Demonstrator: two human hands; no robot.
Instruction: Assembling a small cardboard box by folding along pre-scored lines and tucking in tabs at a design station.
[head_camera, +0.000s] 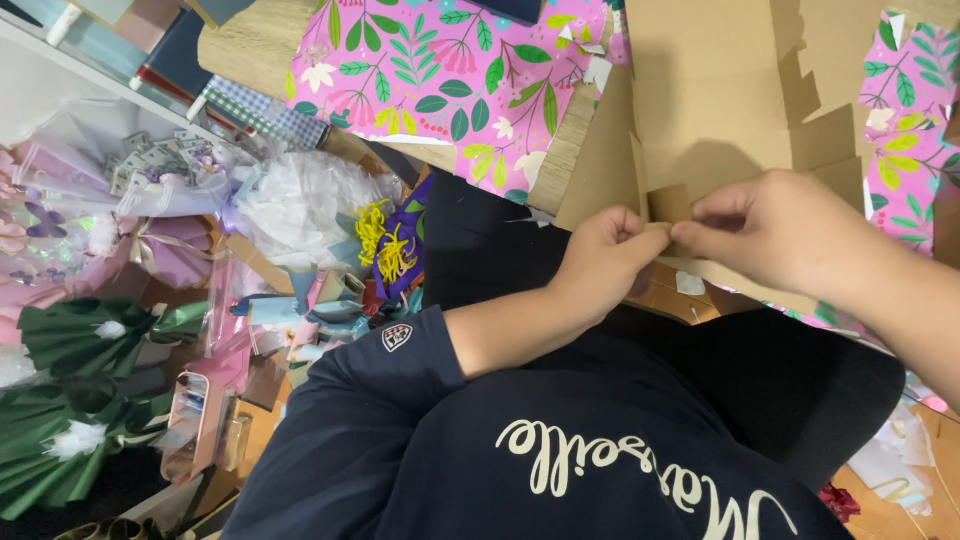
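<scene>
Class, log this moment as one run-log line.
left hand: pinching cardboard flap | right hand: pinching same flap | cardboard box blank: flat, over floral paper

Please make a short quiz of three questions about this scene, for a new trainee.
1. True or false: both hands touch the flat brown cardboard piece.
2. Which lies under the cardboard: A) pink floral paper, B) a blue towel, C) a metal tray?
3. What colour is the curly ribbon left of the left hand?

Key: 1 true, the right hand pinches the same flap; 2 A; 3 yellow.
</scene>
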